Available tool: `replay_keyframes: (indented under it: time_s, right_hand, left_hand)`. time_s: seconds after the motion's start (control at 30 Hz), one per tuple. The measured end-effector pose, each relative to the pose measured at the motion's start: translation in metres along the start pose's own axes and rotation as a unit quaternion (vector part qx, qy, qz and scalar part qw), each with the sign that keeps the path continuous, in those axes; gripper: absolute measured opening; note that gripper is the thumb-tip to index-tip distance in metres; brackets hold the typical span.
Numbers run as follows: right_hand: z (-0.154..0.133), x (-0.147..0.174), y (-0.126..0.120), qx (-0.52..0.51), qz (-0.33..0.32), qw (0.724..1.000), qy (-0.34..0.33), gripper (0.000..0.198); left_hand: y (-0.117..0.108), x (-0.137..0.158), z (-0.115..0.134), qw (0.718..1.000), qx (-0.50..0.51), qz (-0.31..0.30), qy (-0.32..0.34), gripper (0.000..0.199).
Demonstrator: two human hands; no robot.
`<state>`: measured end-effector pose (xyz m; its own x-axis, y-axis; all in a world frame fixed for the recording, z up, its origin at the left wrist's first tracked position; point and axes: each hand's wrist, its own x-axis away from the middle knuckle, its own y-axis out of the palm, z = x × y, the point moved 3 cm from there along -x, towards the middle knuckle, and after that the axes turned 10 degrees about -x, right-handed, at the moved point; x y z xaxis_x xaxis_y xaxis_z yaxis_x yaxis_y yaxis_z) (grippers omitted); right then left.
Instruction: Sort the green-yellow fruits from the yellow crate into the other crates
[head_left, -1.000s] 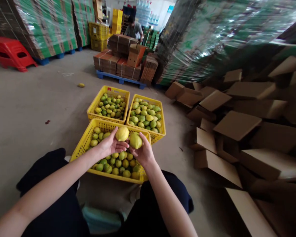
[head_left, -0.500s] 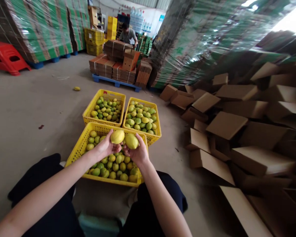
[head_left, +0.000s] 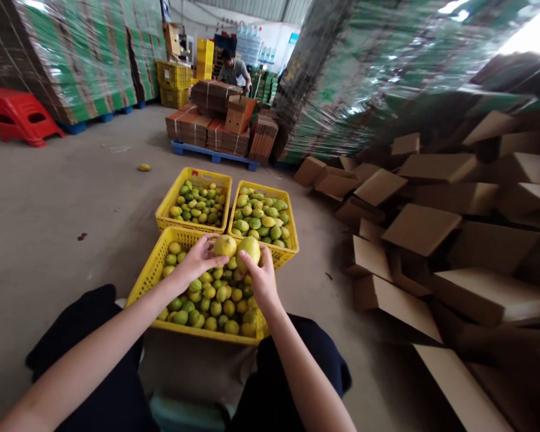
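My left hand (head_left: 203, 257) is closed round a yellow lemon (head_left: 225, 246), thumb below and fingers behind it. Close beside it, my right hand (head_left: 263, 271) grips a larger yellow-green lemon (head_left: 249, 247) with the thumb across its near side. Both lemons are held above the far part of a yellow plastic crate (head_left: 144, 282), which holds many green and yellow lemons (head_left: 216, 309). Just beyond it stand two more yellow crates of lemons, a left one (head_left: 162, 211) and a right one (head_left: 292, 243).
Open cardboard boxes (head_left: 423, 228) lie heaped on the right. Bundled flat cartons (head_left: 227, 141) rest on a blue pallet (head_left: 216, 157), with a person (head_left: 234, 71) behind them. A single lemon (head_left: 144, 167) lies on the floor; a red stool (head_left: 20, 117) is at far left.
Both lemons have been turned in my fingers, the left one now showing its end. My right hand has raised its lemon slightly and its thumb now lies across the near side.
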<state>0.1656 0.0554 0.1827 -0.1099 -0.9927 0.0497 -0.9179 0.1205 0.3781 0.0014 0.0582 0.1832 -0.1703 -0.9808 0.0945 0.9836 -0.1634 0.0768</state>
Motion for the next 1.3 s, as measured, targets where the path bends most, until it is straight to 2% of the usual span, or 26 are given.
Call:
replay_keyframes:
  time_s: [0.07,0.13,0.3,0.53,0.77,0.9,1.0,1.1,1.2,1.3]
  right_hand:
    - [-0.007,0.001,-0.001,0.034,0.009,0.996,-0.080,0.057]
    - [-0.013,0.002,-0.002,0.041,0.000,0.991,-0.127,0.061]
    - [-0.015,0.005,-0.003,0.041,-0.043,0.986,-0.156,0.060]
    - [-0.009,0.003,-0.007,0.024,-0.054,0.991,-0.120,0.062]
    - [-0.008,0.004,-0.003,-0.020,-0.076,0.995,-0.058,0.041]
    - [-0.001,0.004,-0.004,-0.086,-0.066,0.994,0.018,0.036]
    - [0.002,0.002,-0.006,-0.100,-0.059,0.991,0.063,0.035]
    - [0.004,0.002,-0.006,-0.110,-0.064,0.987,0.098,0.034]
    - [0.013,0.008,-0.001,-0.103,-0.100,0.981,0.129,0.034]
    - [0.028,0.015,0.004,-0.073,-0.098,0.983,0.137,0.039]
  left_hand:
    - [-0.001,0.000,0.004,0.999,-0.009,-0.008,0.032,0.065]
    - [-0.003,0.000,0.005,0.999,-0.010,0.001,0.053,0.061]
    - [-0.005,0.000,0.003,0.999,0.019,0.001,0.050,0.059]
    - [-0.013,0.004,0.002,0.999,0.025,-0.011,0.041,0.059]
    - [-0.029,0.003,0.000,0.996,0.075,-0.039,-0.025,0.048]
    - [-0.034,0.002,0.000,0.992,0.114,-0.007,-0.056,0.039]
    - [-0.036,0.001,-0.002,0.989,0.118,0.023,-0.083,0.030]
    - [-0.028,0.002,-0.005,0.986,0.130,0.000,-0.101,0.029]
    - [-0.012,0.007,-0.016,0.983,0.138,-0.036,-0.117,0.036]
    - [0.001,0.010,-0.033,0.985,0.098,-0.015,-0.138,0.041]
